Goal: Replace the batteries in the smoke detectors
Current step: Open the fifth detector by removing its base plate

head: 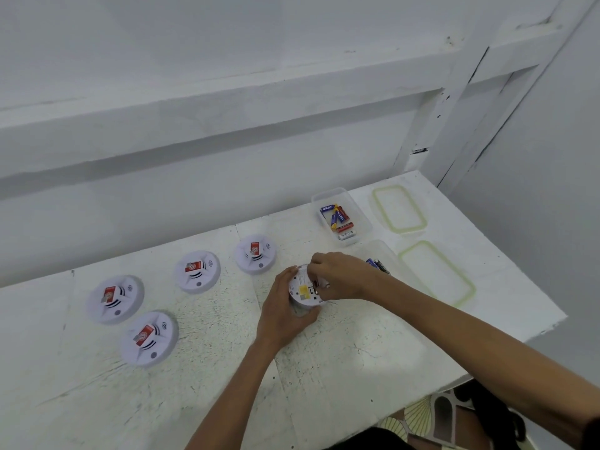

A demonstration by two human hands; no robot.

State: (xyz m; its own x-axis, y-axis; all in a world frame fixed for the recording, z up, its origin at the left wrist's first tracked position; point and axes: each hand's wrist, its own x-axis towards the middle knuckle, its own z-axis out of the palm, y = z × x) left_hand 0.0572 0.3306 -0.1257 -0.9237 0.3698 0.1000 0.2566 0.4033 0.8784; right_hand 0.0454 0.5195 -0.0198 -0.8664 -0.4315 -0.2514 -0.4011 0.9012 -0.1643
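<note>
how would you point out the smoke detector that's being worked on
On the white table, five round white detectors lie in a loose row. Take the rightmost one, held between the left hand and right hand. It alone is flipped over, showing a yellow label instead of a red tag.

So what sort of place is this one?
Probably a bare workroom or utility corner: a rough white-painted table, plain white walls, detectors laid out beside tubs of batteries. Nothing domestic shows.
</note>
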